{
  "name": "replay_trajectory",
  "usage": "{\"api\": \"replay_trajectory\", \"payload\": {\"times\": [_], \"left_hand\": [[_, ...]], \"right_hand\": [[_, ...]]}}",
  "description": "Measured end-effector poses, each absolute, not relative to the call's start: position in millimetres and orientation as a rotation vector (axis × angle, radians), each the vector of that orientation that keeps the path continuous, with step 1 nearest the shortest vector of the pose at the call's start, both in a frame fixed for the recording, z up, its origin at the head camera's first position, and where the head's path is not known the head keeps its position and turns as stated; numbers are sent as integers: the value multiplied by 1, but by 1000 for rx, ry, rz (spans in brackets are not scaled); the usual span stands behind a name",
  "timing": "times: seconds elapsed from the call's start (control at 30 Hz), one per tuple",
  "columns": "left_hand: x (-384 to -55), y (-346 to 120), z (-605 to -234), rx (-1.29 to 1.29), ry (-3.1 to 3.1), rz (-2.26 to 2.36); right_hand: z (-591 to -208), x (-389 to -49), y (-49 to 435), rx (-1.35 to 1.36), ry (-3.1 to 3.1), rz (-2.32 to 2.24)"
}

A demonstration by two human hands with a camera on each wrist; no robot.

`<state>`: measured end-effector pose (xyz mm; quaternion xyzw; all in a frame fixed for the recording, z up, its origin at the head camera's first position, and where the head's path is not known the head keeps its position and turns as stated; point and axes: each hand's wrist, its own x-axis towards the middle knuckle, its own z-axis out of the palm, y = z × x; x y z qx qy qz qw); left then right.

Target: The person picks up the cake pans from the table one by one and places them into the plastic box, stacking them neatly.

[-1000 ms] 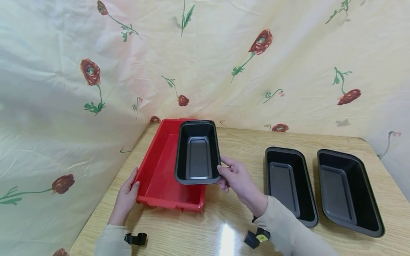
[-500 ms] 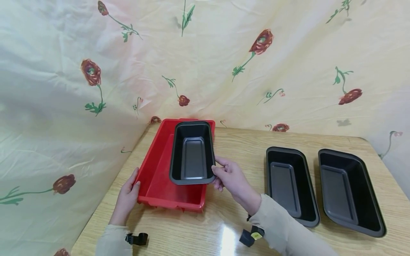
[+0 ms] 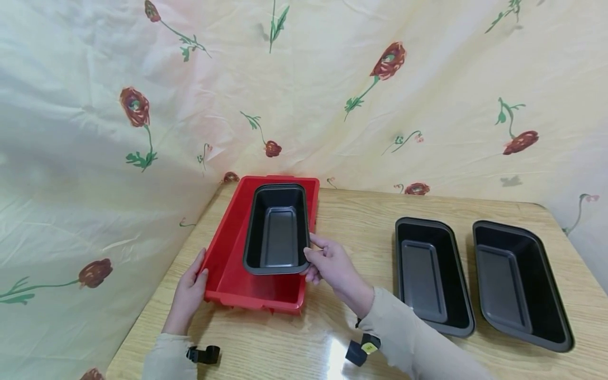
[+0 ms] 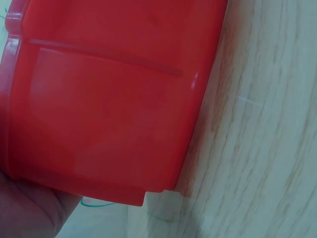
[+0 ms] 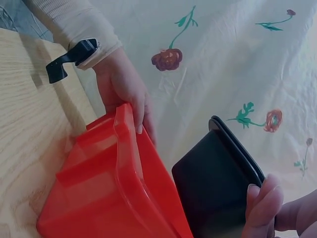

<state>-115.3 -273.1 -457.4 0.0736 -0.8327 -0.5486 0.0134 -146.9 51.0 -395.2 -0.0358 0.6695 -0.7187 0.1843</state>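
In the head view a black loaf pan (image 3: 279, 232) is held over the red plastic bin (image 3: 228, 282). My right hand (image 3: 334, 269) pinches the pan's near right corner, thumb on the rim and fingers beneath. The right wrist view shows the pan (image 5: 218, 183) tilted beside the bin's wall (image 5: 99, 183), fingers (image 5: 265, 203) at its rim. My left hand (image 3: 187, 290) grips the bin's left edge near its front corner. From the left wrist, the bin's red side (image 4: 109, 114) fills much of the picture, with part of the left hand (image 4: 29, 208) at its rim.
Two more black loaf pans, a nearer-middle pan (image 3: 423, 285) and a far-right pan (image 3: 503, 290), lie side by side on the wooden table (image 3: 361, 221). A flowered cloth (image 3: 304, 95) hangs behind the table and along its left side.
My right hand has carried the loaf pan leftward, from the bin's right edge to over its middle. The left hand, the bin and the other two pans have stayed put.
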Motion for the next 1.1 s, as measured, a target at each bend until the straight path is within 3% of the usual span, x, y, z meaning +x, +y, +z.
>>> {"api": "replay_trajectory", "payload": {"times": [1.1], "left_hand": [[-114,-273,-458,247,-2572,-1739]], "right_hand": [[-408,-153,21,-123,1872,-2046]]}}
